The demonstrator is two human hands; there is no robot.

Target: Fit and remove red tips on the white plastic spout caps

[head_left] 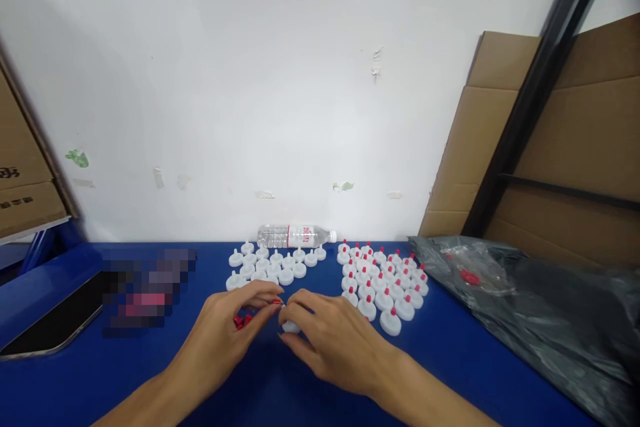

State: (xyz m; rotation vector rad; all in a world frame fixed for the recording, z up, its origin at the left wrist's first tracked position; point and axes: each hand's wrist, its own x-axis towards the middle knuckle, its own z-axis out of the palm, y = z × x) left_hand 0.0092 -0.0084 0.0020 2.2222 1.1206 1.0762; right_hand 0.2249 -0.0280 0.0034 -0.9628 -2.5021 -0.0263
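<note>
Between thumb and fingers, my left hand [233, 317] pinches a small red cap [276, 302]. My right hand [333, 337] grips a white nozzle lid [291, 327], mostly covered by the fingers, close against the red cap. Under my left hand lie several loose red caps [242, 321], partly hidden. Beyond my hands, at left, stand several white nozzle lids [273, 269] with bare tips. To the right is a group of white lids with red tips [384, 299].
A clear water bottle [300, 236] lies along the white wall. A phone [50, 320] rests at left beside a blurred patch. At right, a dark plastic bag [530, 313] carries a clear bag with red pieces [470, 277]. Cardboard [465, 147] and a black post [520, 100] rise behind.
</note>
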